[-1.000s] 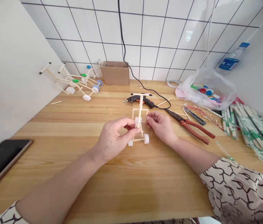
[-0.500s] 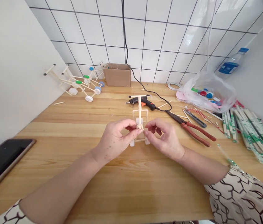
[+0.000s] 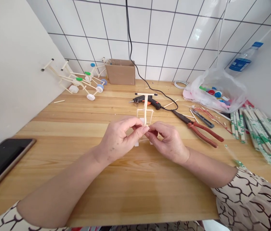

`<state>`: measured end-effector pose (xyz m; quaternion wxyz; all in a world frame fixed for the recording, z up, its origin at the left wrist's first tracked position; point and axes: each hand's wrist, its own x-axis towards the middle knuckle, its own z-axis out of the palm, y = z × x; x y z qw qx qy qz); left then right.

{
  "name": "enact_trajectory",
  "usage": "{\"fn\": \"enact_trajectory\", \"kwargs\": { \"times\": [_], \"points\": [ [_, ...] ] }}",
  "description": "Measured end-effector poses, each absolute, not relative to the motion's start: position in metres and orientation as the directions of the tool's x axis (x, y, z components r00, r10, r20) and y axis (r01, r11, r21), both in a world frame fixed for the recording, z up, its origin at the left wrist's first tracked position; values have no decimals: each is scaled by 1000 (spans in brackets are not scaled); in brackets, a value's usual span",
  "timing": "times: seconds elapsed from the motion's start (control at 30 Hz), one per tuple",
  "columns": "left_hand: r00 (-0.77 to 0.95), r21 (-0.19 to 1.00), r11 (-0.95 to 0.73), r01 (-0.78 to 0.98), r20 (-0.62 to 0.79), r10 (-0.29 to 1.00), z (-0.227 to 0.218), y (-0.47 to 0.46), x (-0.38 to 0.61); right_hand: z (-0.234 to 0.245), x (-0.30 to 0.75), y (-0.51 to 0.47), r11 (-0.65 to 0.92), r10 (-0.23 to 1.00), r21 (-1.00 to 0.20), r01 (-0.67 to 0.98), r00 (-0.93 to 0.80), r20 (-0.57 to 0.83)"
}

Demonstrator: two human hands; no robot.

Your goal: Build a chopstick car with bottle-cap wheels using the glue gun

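A small tricycle model made of wooden sticks (image 3: 146,109) stands on the table in front of me, its black-tipped handlebar pointing away. My left hand (image 3: 123,134) pinches the model near the foot of its upright stick, thumb and forefinger pressed together. From the other side, the thumb and forefinger of my right hand (image 3: 167,139) close at the same joint, their tips meeting those of my left. My fingers hide the joint and most of the lower frame. White wheels show partly below and behind them.
Behind the model lies a black glue gun (image 3: 147,100). Pliers (image 3: 198,128), a utility knife (image 3: 204,118) and wrapped chopsticks (image 3: 262,131) are to the right, below a bag of bottle caps (image 3: 214,89). Finished-looking stick models (image 3: 82,83), a cardboard box (image 3: 120,72) and a phone (image 3: 5,157) are leftward.
My right fingers have moved left and closed in against my left fingertips, covering the joint that showed before. The camera view has shifted slightly.
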<state>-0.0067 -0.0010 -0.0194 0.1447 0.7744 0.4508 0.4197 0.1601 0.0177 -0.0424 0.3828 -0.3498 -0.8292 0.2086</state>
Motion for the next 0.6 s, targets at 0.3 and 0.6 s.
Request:
{"fn": "enact_trajectory", "kwargs": {
  "times": [0.3,0.6],
  "points": [
    [259,604,-558,570,512,819,-19,-1,-6,-41,162,18,673,733,-588,449,-512,448],
    [253,610,-559,561,517,818,-21,0,-6,-40,162,19,674,731,-581,457,-525,435]
  ]
}}
